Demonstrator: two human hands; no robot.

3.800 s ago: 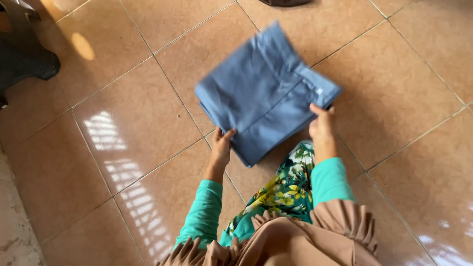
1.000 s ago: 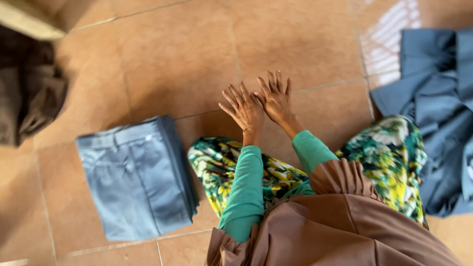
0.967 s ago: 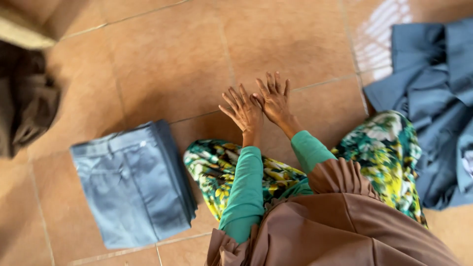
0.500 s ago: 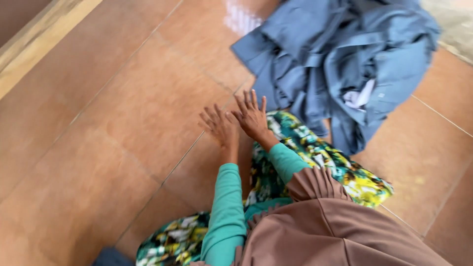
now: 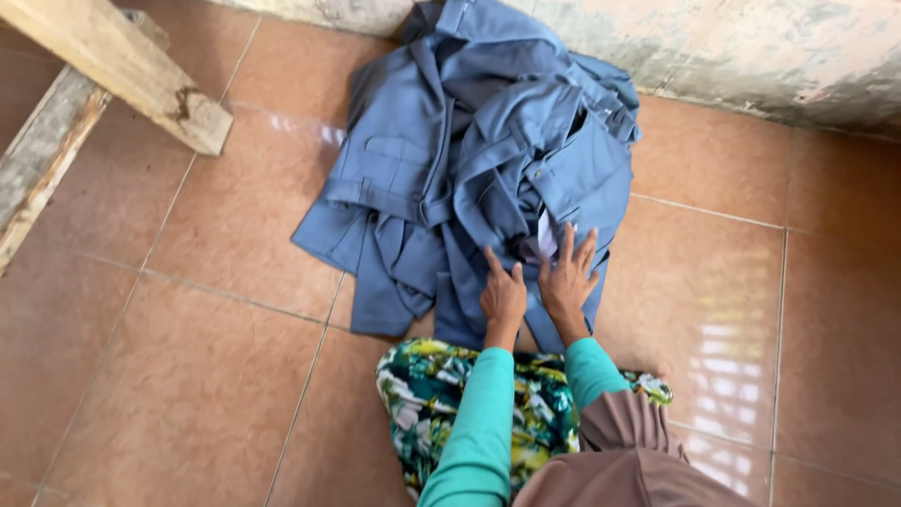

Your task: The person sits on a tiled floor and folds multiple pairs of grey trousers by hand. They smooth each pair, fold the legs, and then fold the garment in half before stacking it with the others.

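Resting flat with fingers spread, the left hand [image 5: 503,296] and right hand [image 5: 567,280] grip nothing; both press the near edge of the crumpled blue-grey cloth garment pile [image 5: 474,160], which stretches ahead and leftward.

Floor of glossy reddish-brown tiles [image 5: 169,376] with pale grout lines; window glare shows as a bright patch on the tiles at right. Rough concrete wall [image 5: 751,47], stained grey and off-white, runs along the top edge where it meets the floor. Two weathered wooden beams upper left: a lighter plank [image 5: 122,66] lies slanted, its cut end over the tiles, crossing above a greyer, more worn plank [image 5: 42,169] that runs off the left edge.
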